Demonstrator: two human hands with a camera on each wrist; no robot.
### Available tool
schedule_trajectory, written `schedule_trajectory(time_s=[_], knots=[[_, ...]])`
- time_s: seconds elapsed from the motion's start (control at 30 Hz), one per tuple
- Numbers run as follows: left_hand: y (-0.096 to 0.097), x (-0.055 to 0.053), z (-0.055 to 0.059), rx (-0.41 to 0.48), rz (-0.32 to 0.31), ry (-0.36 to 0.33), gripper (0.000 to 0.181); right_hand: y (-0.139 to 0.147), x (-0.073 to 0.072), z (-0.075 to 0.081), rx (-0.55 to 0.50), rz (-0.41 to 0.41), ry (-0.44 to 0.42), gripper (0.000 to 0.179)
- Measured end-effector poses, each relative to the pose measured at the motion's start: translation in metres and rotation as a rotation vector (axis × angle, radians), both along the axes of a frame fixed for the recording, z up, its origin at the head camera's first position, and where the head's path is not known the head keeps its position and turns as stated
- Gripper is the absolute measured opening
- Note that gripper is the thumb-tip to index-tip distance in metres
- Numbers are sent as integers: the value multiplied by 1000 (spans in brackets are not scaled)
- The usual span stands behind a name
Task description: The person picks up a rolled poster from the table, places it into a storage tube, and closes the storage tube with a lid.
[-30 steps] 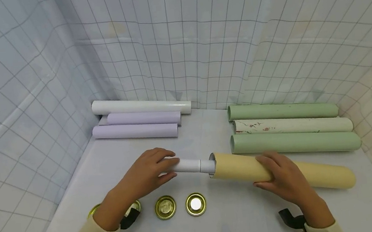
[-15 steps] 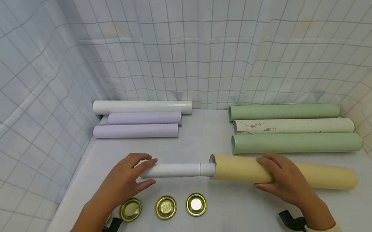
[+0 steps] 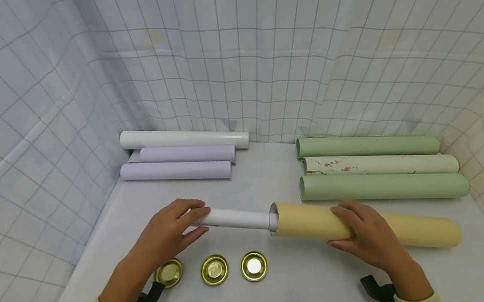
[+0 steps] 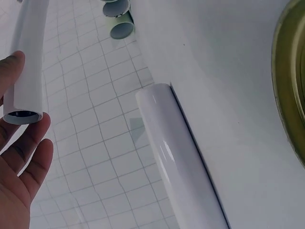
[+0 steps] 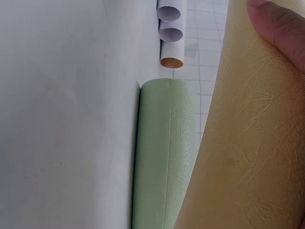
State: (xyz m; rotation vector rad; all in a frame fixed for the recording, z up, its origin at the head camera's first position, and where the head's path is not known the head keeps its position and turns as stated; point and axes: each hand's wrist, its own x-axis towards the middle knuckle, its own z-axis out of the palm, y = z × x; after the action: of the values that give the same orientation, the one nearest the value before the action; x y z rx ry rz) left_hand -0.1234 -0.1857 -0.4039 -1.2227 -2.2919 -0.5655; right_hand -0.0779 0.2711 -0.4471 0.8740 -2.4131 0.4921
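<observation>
My left hand (image 3: 166,232) pinches the left end of a slim white tube (image 3: 239,219), thumb on one side and fingers on the other. In the left wrist view, the open end of that white tube (image 4: 29,67) shows between the thumb and fingers. Its right end sits inside the mouth of a wider yellow roll (image 3: 305,220), with a dark seam line right by the rim. Around the middle of the yellow roll my right hand (image 3: 367,233) is wrapped from above. A thumb lies on the textured yellow surface (image 5: 252,129) in the right wrist view.
Several gold round lids (image 3: 253,266) lie in front. Two lilac rolls (image 3: 176,171) and a glossy white roll (image 3: 183,139) are at back left. Two green rolls (image 3: 384,186) flank a floral one (image 3: 381,164) at right. Gridded sheeting (image 3: 229,47) encloses the table.
My left hand slid left along the white tube to its end, then came slightly right with it. The white tube now reaches further into the yellow roll. My right hand barely moved.
</observation>
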Motion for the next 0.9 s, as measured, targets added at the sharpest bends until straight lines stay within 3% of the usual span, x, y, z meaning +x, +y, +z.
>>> schedule_trajectory(time_s=[0.23,0.47,0.9], knots=[[10,-1,2,-15,-14,-27,34,-2,2,3,16,-18,-55,74],[26,-5,4,-10,-80,-5,33,-2,0,-1,17,-6,-26,73],[62,-11,-5,-13,-168,-54,43,-4,1,-1,18,-9,-40,77]])
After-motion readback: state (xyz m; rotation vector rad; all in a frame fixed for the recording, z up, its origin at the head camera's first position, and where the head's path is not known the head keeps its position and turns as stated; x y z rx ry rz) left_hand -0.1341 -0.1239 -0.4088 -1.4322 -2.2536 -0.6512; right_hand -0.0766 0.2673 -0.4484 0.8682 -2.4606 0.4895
